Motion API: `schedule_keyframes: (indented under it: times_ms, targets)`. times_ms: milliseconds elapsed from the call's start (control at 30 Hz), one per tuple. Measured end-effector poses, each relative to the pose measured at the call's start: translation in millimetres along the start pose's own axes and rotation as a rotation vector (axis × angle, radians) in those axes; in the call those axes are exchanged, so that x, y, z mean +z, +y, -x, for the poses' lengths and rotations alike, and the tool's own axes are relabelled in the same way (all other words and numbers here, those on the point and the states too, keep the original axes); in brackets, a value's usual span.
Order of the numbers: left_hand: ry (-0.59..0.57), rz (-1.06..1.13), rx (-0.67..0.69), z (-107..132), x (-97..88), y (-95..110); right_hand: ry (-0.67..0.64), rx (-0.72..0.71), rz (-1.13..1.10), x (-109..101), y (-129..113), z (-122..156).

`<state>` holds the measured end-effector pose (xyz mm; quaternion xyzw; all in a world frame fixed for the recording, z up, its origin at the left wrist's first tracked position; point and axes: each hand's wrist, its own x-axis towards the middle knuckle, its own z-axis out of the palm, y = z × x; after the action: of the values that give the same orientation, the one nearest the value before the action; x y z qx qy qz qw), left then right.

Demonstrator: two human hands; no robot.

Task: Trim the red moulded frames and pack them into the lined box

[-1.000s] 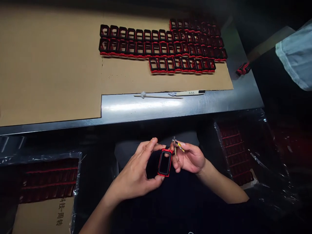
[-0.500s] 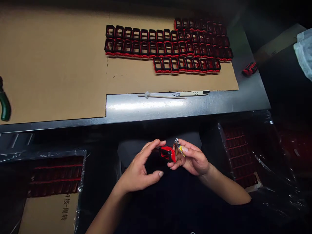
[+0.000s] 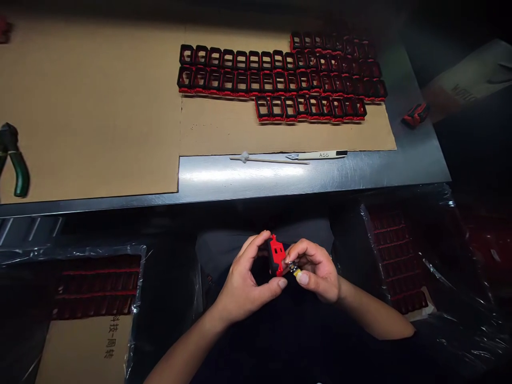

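Red-and-black frame (image 3: 277,255) is held between both hands, centred low in the head view, over dark clothing and well off the steel surface (image 3: 240,178). Long axis runs roughly away from the person, slight tilt; a red face is turned up toward the camera.

Left hand (image 3: 250,280) is curled round the frame's left side and clamped on it, with fingers near the far end and thumb lower down. Right hand (image 3: 314,272) is on the frame's right, fingers bent and close together, pinching a small metal tool (image 3: 295,269) with a yellow end. Tool sits at the frame's lower right edge; fingers hide the tip, so contact can't be confirmed. Neither hand looks clearly nearer overall: the left grips the frame, the right sits against its other side.

Beyond: rows of frames (image 3: 272,80) on a cardboard sheet (image 3: 92,122), green-handled pliers (image 3: 16,165) at far left, a knife (image 3: 320,154) marked A55 beside a thin grey rod (image 3: 244,157) on bare steel. Plastic-wrapped stacks of red frames (image 3: 394,261) sit to the right, with more (image 3: 96,288) to the left.
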<state>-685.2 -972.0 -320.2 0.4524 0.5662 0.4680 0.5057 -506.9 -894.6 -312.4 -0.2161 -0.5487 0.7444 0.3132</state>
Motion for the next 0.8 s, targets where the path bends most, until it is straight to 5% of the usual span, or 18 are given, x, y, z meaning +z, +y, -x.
schedule_keyframes:
  times_ms: [333,567,800]
  targets:
    - [0.062,-0.101,0.142,0.4,2.1,-3.6,0.019,0.032,-0.029,-2.6,2.7,0.4]
    - [0.03,-0.209,0.303,1.7,0.1,3.3,0.046,-0.225,0.695,-24.4,-17.1,5.7]
    - [-0.021,-0.192,0.345,1.4,2.8,-1.2,0.01,-0.395,0.84,-6.4,-26.4,11.6]
